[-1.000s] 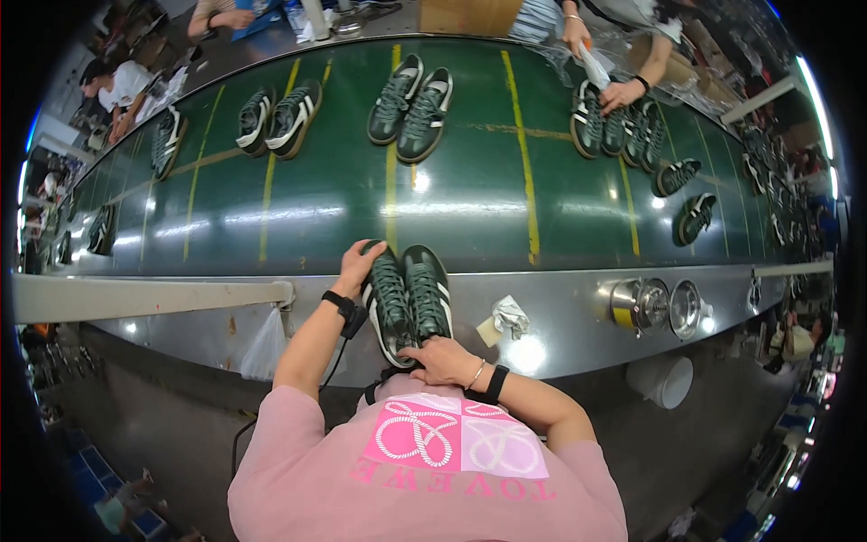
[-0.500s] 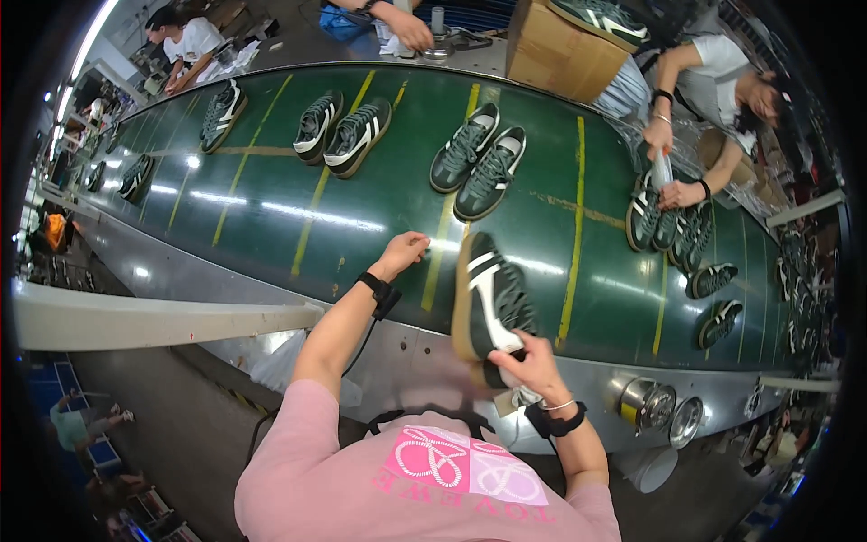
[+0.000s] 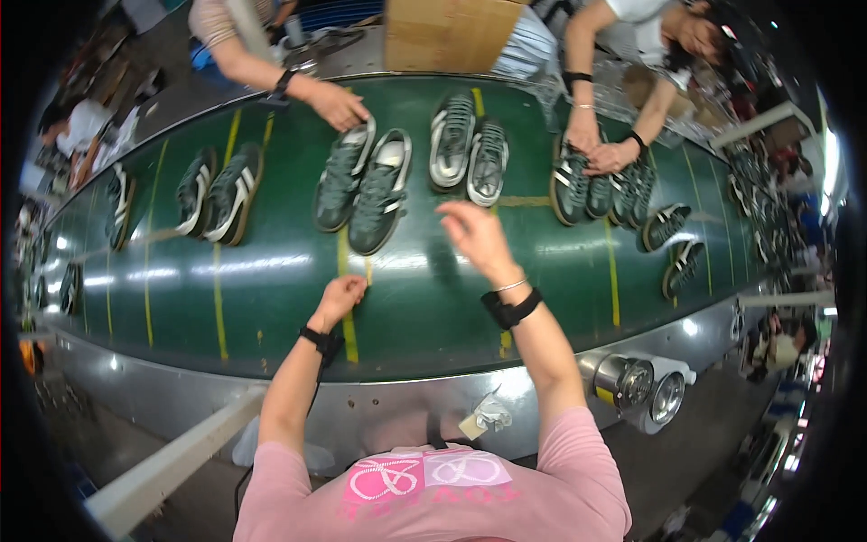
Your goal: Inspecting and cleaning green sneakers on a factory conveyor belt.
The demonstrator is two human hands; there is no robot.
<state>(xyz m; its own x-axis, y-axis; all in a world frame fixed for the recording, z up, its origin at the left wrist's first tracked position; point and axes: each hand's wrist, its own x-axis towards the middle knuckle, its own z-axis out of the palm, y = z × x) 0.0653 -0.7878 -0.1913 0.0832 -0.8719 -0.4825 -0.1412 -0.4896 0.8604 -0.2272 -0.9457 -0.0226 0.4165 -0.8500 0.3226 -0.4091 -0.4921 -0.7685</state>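
Note:
My right hand (image 3: 477,237) is over the green conveyor belt with its fingers stretched out, holding nothing. Just beyond its fingertips are two dark green sneakers, a left one (image 3: 452,144) and a right one (image 3: 489,163), standing side by side with white heels toward me. Lower and to the left, my left hand (image 3: 343,296) hovers above the belt with its fingers curled closed; whether anything is in them is hidden. Ahead of it stands another pair, a sneaker (image 3: 343,181) and its mate (image 3: 380,194). A co-worker's hand (image 3: 339,104) touches the first one's heel.
The green belt (image 3: 289,307) with yellow lines carries more sneakers left and right. At the right, a co-worker's two hands (image 3: 601,152) work on several shoes. A cardboard box (image 3: 447,36) stands beyond the belt. Metal cylinders (image 3: 623,379) and crumpled wrapping (image 3: 492,411) are on the near side.
The sneaker in my right hand is let go and now stands across the belt. That hand has moved up and opened. The view has shifted; a co-worker's hand now reaches the middle pair.

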